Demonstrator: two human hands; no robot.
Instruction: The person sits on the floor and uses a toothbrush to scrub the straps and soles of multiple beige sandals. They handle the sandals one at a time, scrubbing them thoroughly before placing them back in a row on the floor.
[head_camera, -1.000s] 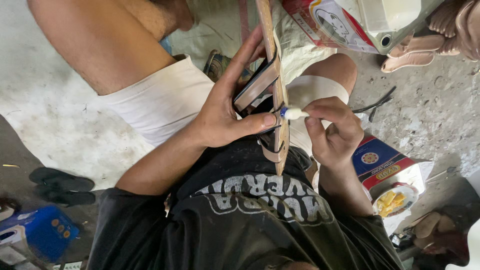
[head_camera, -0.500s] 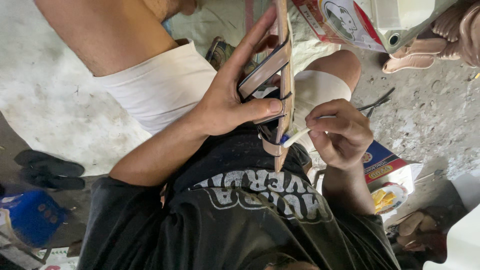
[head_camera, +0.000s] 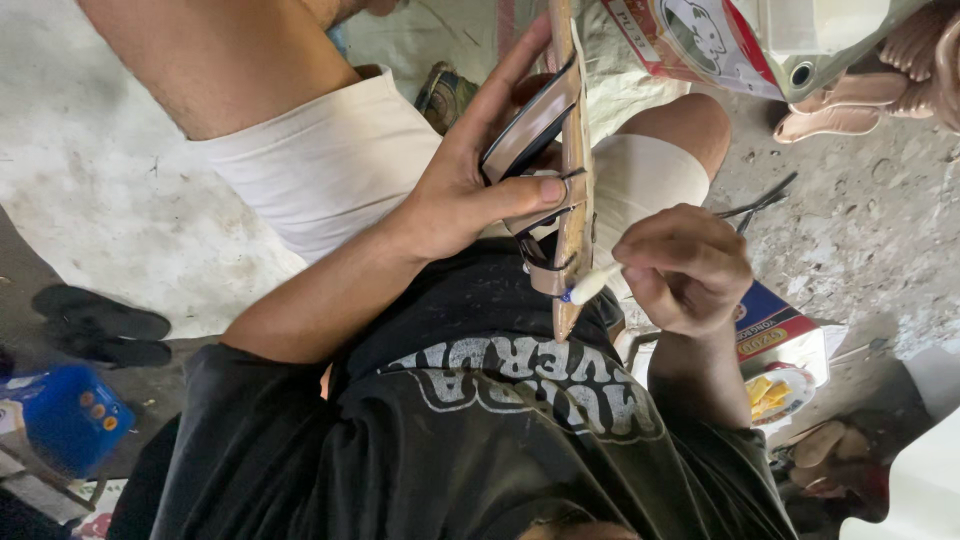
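Note:
My left hand (head_camera: 470, 190) grips a tan strapped sandal (head_camera: 572, 170), held on edge over my lap with the sole facing right. Dark straps show under my fingers and thumb. My right hand (head_camera: 685, 268) pinches a small white stick with a blue tip (head_camera: 588, 285). Its tip touches the sandal's sole edge near the lower, heel end. I sit in white shorts and a black printed shirt, with both knees up.
Concrete floor all around. Black slippers (head_camera: 100, 325) lie at left, a blue box (head_camera: 65, 420) at lower left. A printed carton (head_camera: 700, 40) and pink sandals (head_camera: 880, 80) are at the top right. A red-and-blue packet (head_camera: 775, 325) and a small dish (head_camera: 780, 392) sit at right.
My right hand has slid the stick's tip down along the sole edge toward the heel end. The left hand keeps the same grip on the sandal.

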